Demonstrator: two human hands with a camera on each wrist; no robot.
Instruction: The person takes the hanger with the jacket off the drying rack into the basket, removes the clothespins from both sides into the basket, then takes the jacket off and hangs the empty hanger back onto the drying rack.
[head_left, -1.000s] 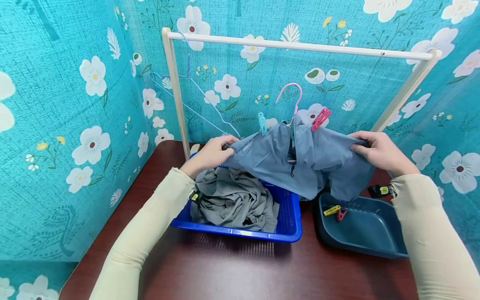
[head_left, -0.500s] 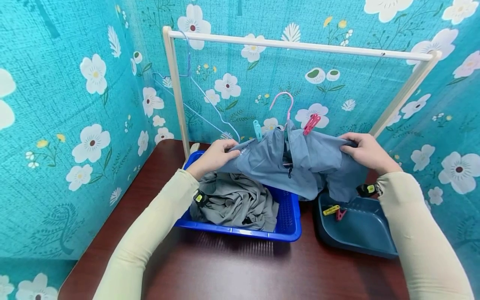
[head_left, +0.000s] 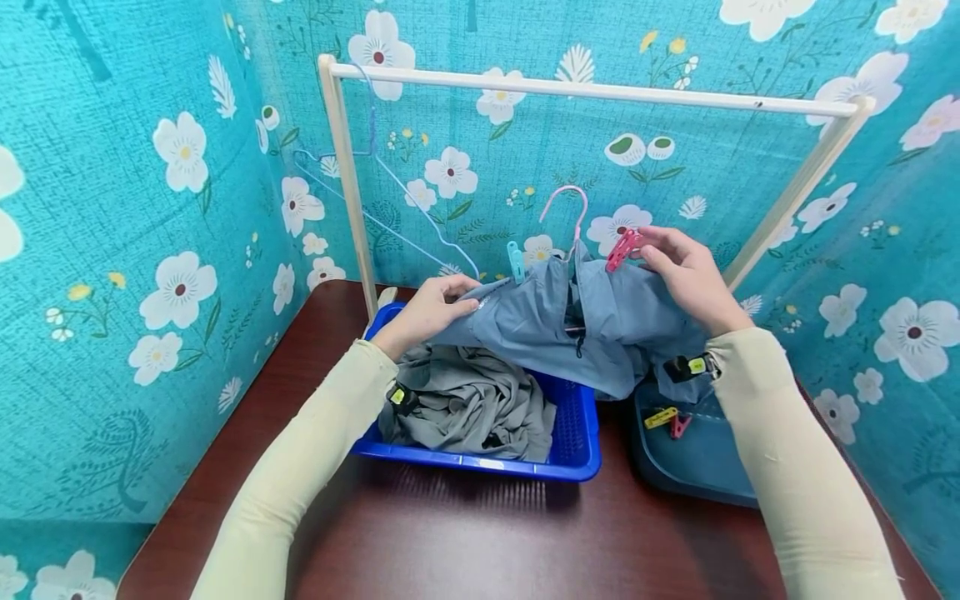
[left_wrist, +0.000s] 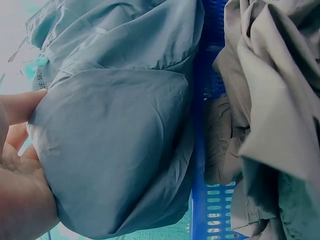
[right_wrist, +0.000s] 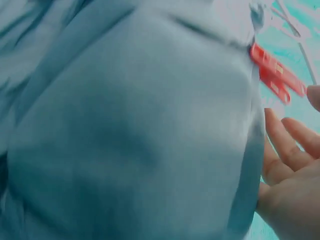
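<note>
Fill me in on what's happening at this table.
A person's left hand pinches one end of a blue-grey fabric garment, while their right hand is beside the pinkish-red plastic clothespin on its top edge; whether it touches is hard to tell. A light-blue clothespin sits on the other side of the pink hanger hook, which is below the pale rail, not hung on it. Crumpled grey cloth lies in the blue plastic basket.

pink hanger (head_left: 585, 208) mostly hidden by garment (head_left: 615, 304) | tray (head_left: 701, 460) — right end behind sleeve (head_left: 798, 467)
</note>
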